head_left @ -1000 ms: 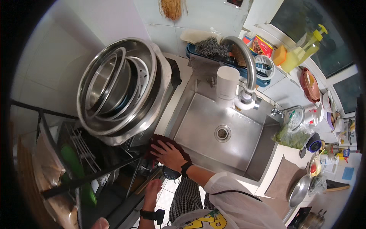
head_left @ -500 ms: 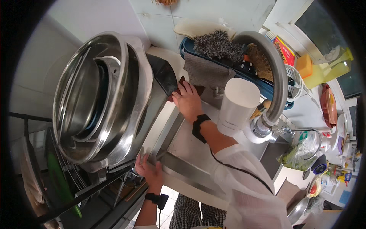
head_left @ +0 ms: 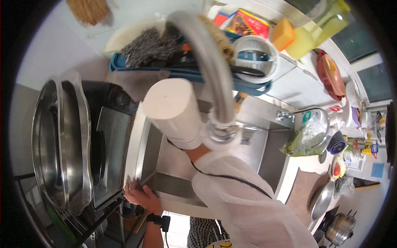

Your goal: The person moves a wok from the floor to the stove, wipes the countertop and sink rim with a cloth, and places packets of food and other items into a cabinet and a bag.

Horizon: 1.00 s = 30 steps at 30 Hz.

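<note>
My left hand (head_left: 141, 197) rests against the counter edge at the near left corner of the steel sink (head_left: 169, 186), fingers apart and holding nothing. My right arm, in a sheer white sleeve (head_left: 235, 177), reaches over the sink. Its hand is hidden behind a white cylindrical water filter (head_left: 173, 111), so I cannot tell what it holds. That filter is joined to a grey curved faucet (head_left: 211, 62), blurred by motion. Left of the sink, large steel basins (head_left: 74, 140) stand on edge beside a glass-topped panel (head_left: 111, 149).
Behind the sink sits a blue tray (head_left: 198, 78) with steel wool (head_left: 151, 47) and a white basket (head_left: 256, 58). An orange sponge (head_left: 283, 34) lies on the ledge. At right are a small tap (head_left: 285, 115), a bag of greens (head_left: 304, 138) and a steel pan (head_left: 322, 200).
The view has swung to the right. My right hand, which was touching a dark reddish-brown piece at the sink's left edge, is now out of sight behind the filter. My left hand stays by the counter edge.
</note>
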### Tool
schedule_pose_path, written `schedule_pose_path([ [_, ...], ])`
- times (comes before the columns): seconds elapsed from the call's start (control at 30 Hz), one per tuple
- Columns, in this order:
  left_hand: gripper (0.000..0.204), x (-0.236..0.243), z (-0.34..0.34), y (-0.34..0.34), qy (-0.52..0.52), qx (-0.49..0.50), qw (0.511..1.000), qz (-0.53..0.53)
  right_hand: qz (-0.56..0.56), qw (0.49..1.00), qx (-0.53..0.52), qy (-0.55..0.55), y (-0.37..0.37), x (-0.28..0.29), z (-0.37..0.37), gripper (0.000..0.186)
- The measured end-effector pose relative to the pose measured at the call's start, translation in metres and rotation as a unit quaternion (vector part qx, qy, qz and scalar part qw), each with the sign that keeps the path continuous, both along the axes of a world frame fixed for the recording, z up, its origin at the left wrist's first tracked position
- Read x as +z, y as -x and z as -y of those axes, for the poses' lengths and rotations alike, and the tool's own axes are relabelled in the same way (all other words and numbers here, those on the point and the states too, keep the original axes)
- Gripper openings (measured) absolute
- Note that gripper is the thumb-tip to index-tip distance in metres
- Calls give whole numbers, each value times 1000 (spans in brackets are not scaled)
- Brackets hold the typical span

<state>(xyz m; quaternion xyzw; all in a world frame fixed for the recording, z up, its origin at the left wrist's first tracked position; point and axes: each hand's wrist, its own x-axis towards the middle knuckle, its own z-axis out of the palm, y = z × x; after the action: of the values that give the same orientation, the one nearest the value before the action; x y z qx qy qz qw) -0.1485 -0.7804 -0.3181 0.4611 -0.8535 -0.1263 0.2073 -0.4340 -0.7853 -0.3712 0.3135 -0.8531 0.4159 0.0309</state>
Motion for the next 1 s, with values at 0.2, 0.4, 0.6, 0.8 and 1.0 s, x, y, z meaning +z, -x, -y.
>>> schedule_pose_path([
  [0.2, 53, -21, 9, -18, -55, 14, 998, -10, 243, 954, 176, -27, -73, 37, -124, 29],
  [0.4, 44, -3, 4, -8, 91, -4, 992, 89, 332, 914, -229, -36, -66, 79, -291, 46],
  [0.6, 46, 14, -8, 15, 41, -21, 998, 47, -102, 966, -185, -147, 97, 71, -268, 40],
  [0.8, 46, -3, 6, -3, 114, 7, 990, 88, -154, 953, -156, -210, 69, 42, -276, 33],
  [1.0, 44, 1, 8, -2, 129, -8, 987, 99, 208, 920, -311, 118, -15, 2, -340, 42],
])
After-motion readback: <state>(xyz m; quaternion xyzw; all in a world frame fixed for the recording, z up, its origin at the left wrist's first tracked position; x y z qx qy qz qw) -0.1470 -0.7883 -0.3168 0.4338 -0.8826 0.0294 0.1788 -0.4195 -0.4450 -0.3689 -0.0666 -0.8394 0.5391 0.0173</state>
